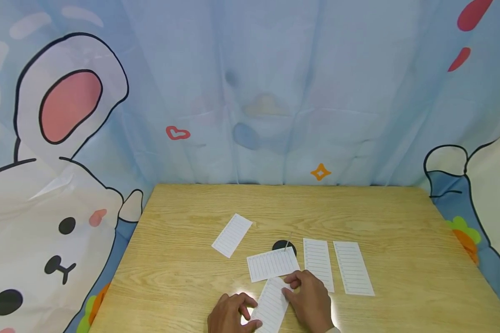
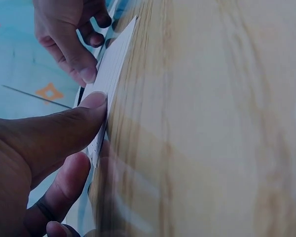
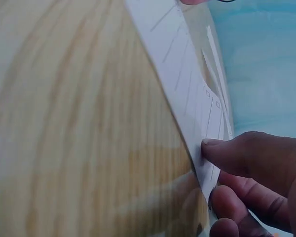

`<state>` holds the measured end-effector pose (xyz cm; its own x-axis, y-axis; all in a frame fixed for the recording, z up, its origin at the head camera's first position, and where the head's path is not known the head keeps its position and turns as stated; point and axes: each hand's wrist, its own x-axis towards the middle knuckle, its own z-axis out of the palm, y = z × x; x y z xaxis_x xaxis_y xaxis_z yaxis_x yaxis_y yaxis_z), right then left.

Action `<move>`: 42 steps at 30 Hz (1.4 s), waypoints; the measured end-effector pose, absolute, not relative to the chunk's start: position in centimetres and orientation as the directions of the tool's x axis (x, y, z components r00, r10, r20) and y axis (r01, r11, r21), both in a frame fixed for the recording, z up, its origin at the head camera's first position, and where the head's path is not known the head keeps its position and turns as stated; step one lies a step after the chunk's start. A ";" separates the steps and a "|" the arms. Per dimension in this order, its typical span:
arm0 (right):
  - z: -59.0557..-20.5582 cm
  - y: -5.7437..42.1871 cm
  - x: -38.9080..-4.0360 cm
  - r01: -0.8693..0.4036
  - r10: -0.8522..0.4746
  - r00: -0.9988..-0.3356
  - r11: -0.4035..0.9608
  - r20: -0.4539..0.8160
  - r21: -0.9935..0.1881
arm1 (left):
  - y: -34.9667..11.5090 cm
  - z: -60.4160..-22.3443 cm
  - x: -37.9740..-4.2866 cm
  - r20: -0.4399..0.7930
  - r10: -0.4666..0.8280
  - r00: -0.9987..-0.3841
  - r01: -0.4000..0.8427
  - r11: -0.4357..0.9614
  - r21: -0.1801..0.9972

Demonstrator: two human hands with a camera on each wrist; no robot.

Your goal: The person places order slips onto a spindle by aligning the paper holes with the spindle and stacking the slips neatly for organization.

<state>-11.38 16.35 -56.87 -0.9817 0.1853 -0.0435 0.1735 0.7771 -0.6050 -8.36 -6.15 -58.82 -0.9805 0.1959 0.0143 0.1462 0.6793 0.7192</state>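
Observation:
Near the table's front edge lies a white lined paper slip point(image 1: 272, 305), held at both ends. My left hand point(image 1: 246, 319) pinches its near left end; in the left wrist view the thumb point(image 2: 91, 104) lies on the slip's edge point(image 2: 114, 69) with a finger curled under it. My right hand point(image 1: 290, 286) pinches the far right end; in the right wrist view the thumb point(image 3: 222, 149) presses the slip point(image 3: 185, 74) with fingers below its edge.
Several more lined slips lie on the wooden table point(image 1: 183, 277): one angled at the left point(image 1: 232, 235), one crosswise point(image 1: 272, 264), two side by side at the right point(image 1: 318, 262) point(image 1: 353, 267). A small black disc point(image 1: 281, 245) with a thin stick sits behind. A cartoon curtain point(image 1: 250, 92) hangs behind.

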 end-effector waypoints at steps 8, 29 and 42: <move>-56.8 16.5 -11.5 0.177 0.179 -0.982 0.783 -0.056 -0.596 | -6.2 -58.7 -8.3 0.004 0.197 -0.980 0.140 0.682 0.718; -56.3 17.2 -11.3 0.117 0.090 -0.993 0.595 -0.079 -0.795 | -6.4 -58.5 -8.4 -0.011 0.206 -0.978 0.134 0.672 0.728; -56.4 19.3 -11.4 0.038 -0.046 -0.996 0.576 -0.080 -0.817 | -6.5 -58.3 -8.3 -0.021 0.216 -0.976 0.134 0.675 0.726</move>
